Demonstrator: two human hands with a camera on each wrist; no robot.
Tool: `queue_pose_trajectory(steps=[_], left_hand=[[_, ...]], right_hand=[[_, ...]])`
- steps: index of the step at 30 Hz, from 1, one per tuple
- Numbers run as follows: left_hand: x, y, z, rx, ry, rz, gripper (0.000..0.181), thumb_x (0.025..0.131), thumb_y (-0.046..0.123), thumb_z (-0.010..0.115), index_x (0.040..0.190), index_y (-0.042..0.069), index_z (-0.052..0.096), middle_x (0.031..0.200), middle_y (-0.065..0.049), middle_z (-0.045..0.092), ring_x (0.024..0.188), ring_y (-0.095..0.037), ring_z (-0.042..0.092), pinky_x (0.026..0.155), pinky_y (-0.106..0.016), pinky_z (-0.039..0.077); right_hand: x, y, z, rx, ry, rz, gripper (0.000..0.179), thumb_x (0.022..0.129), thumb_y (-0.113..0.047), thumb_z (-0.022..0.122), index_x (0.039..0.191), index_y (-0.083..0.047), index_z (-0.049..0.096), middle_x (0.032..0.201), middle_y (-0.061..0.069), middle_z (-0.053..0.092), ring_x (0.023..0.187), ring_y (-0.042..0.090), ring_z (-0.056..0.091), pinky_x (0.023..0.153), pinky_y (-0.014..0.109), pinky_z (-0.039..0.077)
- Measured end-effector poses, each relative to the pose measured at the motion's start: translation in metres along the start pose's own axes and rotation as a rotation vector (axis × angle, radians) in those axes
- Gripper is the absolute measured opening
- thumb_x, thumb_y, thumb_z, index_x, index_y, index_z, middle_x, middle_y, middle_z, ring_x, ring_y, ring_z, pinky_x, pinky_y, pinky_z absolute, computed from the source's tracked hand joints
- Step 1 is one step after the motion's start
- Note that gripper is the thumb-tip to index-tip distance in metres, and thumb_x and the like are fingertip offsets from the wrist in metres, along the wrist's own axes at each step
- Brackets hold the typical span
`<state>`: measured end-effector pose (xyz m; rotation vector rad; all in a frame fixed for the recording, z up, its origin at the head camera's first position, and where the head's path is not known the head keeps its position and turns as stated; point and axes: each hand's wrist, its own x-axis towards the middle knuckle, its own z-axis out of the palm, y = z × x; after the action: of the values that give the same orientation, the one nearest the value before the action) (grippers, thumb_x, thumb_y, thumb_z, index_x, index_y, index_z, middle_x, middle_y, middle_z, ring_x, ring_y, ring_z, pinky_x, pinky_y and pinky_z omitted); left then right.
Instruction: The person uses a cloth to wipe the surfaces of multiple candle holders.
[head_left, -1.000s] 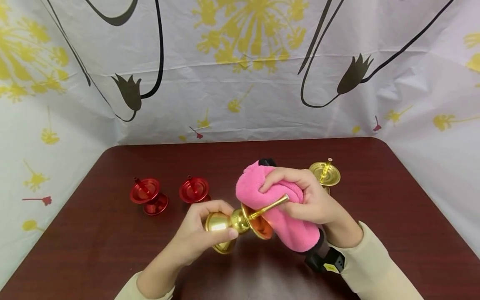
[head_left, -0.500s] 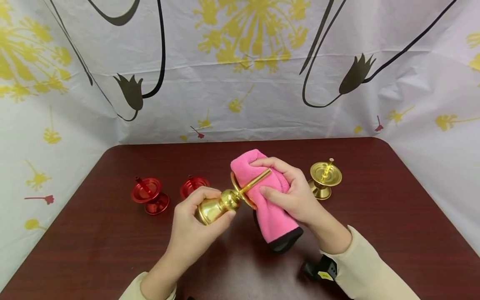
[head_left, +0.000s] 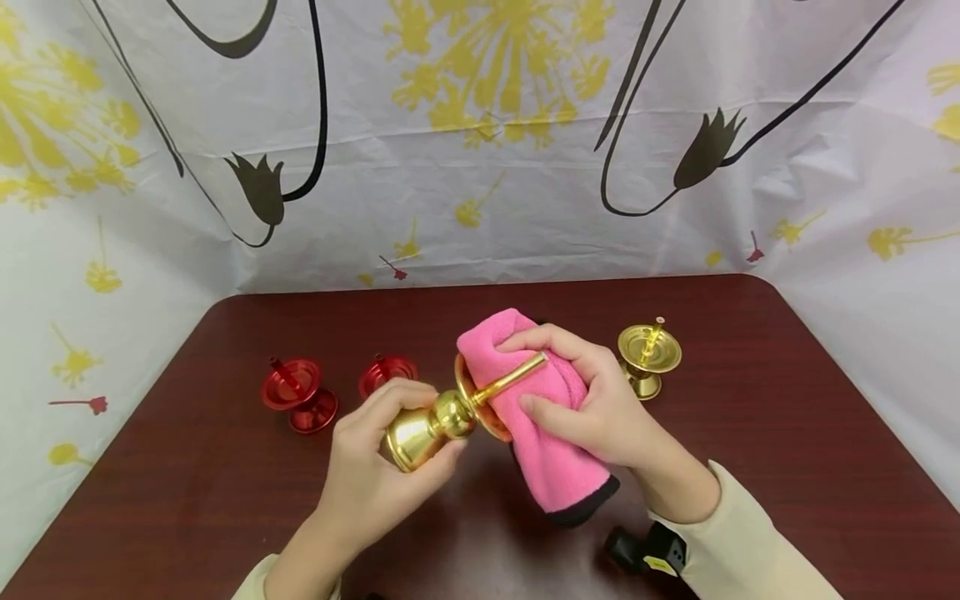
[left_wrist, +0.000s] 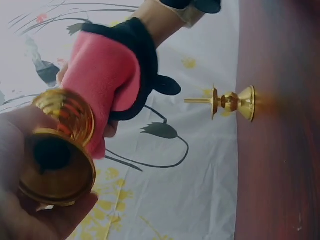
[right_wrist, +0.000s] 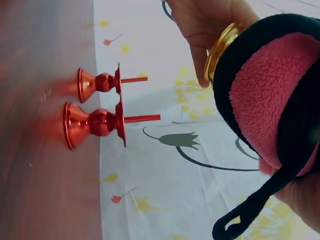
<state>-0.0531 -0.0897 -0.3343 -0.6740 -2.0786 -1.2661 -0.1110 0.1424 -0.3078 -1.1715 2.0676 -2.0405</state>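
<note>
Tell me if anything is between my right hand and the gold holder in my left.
Yes: the pink cloth, gripped by your right hand, lies between it and the dish of the gold holder. Nothing else visible is in the way.

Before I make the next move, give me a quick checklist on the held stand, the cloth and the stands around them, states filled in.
1. Left grip secure around the gold stand: ok, fingers and thumb around its base.
2. Right grip holding the pink cloth: ok.
3. Gold stand upright: not ok, tilted in the hand.
4. Inside of its dish fully wiped: cannot tell, cloth covers much of it.
5. Other gold stand upright: ok.
6. Both red stands upright: ok.
</note>
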Motion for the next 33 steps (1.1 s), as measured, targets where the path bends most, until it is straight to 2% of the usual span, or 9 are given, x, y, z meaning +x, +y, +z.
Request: queue_pose_trajectory(steps=[6,11,15,18,21,26,28,30,33], left_hand=[[0.001,0.0,-0.009,-0.225,-0.156,-0.095,0.034,0.068,-0.002,0.085,0.096,0.008,0.066,0.093,-0.007,0.07,0.084,-0.014,0.064,0.069,-0.024,0.055],[0.002,0.001,-0.015,-0.425,-0.3,-0.21,0.029,0.074,-0.006,0.079,0.096,0.007,0.066,0.091,-0.01,0.069,0.082,-0.014,0.063,0.067,-0.029,0.058],[0.003,0.0,-0.014,-0.549,-0.393,-0.277,0.024,0.077,-0.005,0.075,0.097,0.003,0.066,0.089,-0.015,0.066,0.078,-0.011,0.062,0.061,-0.032,0.059],[0.004,-0.002,-0.012,-0.617,-0.462,-0.316,0.02,0.079,-0.003,0.073,0.096,0.001,0.065,0.086,-0.019,0.063,0.078,-0.009,0.061,0.058,-0.033,0.059],[0.006,-0.005,-0.01,-0.656,-0.54,-0.328,0.015,0.08,0.001,0.071,0.095,0.0,0.065,0.084,-0.02,0.062,0.076,-0.008,0.06,0.057,-0.032,0.058],[0.007,-0.012,-0.009,-0.688,-0.669,-0.325,0.014,0.082,0.003,0.07,0.093,0.0,0.062,0.081,-0.022,0.059,0.073,-0.005,0.058,0.059,-0.027,0.056],[0.006,-0.014,-0.009,-0.709,-0.691,-0.325,0.014,0.082,0.002,0.069,0.092,-0.001,0.061,0.08,-0.023,0.058,0.073,-0.005,0.058,0.06,-0.026,0.056],[0.005,-0.016,-0.009,-0.715,-0.691,-0.321,0.014,0.082,0.001,0.069,0.092,-0.001,0.06,0.08,-0.023,0.058,0.073,-0.005,0.058,0.061,-0.026,0.057],[0.004,-0.019,-0.009,-0.72,-0.701,-0.333,0.013,0.082,0.002,0.069,0.093,-0.001,0.061,0.08,-0.023,0.058,0.073,-0.005,0.058,0.061,-0.026,0.057]], right_hand=[[-0.004,-0.004,-0.001,0.022,-0.083,-0.117,0.043,0.076,0.014,0.066,0.116,-0.001,0.06,0.108,-0.001,0.065,0.092,0.013,0.062,0.067,0.026,0.058],[-0.004,-0.003,-0.004,-0.007,-0.159,-0.294,0.049,0.069,0.018,0.067,0.114,-0.002,0.061,0.108,0.003,0.064,0.1,0.014,0.059,0.076,0.022,0.056],[-0.001,-0.003,-0.008,-0.034,-0.21,-0.448,0.038,0.077,0.009,0.071,0.112,-0.001,0.063,0.106,0.01,0.064,0.105,0.019,0.057,0.086,0.023,0.052],[0.001,-0.004,-0.012,-0.047,-0.253,-0.527,0.029,0.081,0.002,0.07,0.109,0.001,0.064,0.104,0.012,0.064,0.106,0.022,0.056,0.087,0.026,0.049],[0.003,-0.006,-0.019,-0.059,-0.327,-0.554,0.033,0.075,0.01,0.064,0.107,0.0,0.064,0.099,0.012,0.064,0.101,0.021,0.055,0.083,0.027,0.046],[0.009,-0.008,-0.029,-0.071,-0.525,-0.561,0.058,0.054,0.015,0.052,0.108,-0.003,0.062,0.092,0.008,0.059,0.091,0.017,0.051,0.077,0.028,0.041],[0.009,-0.009,-0.032,-0.074,-0.589,-0.555,0.06,0.054,0.014,0.05,0.11,-0.003,0.062,0.1,0.01,0.06,0.096,0.018,0.052,0.079,0.03,0.042],[0.009,-0.009,-0.033,-0.083,-0.632,-0.541,0.059,0.058,0.015,0.049,0.113,-0.004,0.062,0.118,0.016,0.061,0.113,0.024,0.054,0.091,0.033,0.043],[0.009,-0.009,-0.035,-0.087,-0.656,-0.556,0.056,0.062,0.016,0.05,0.111,-0.005,0.065,0.124,0.019,0.063,0.12,0.027,0.056,0.099,0.035,0.041]])
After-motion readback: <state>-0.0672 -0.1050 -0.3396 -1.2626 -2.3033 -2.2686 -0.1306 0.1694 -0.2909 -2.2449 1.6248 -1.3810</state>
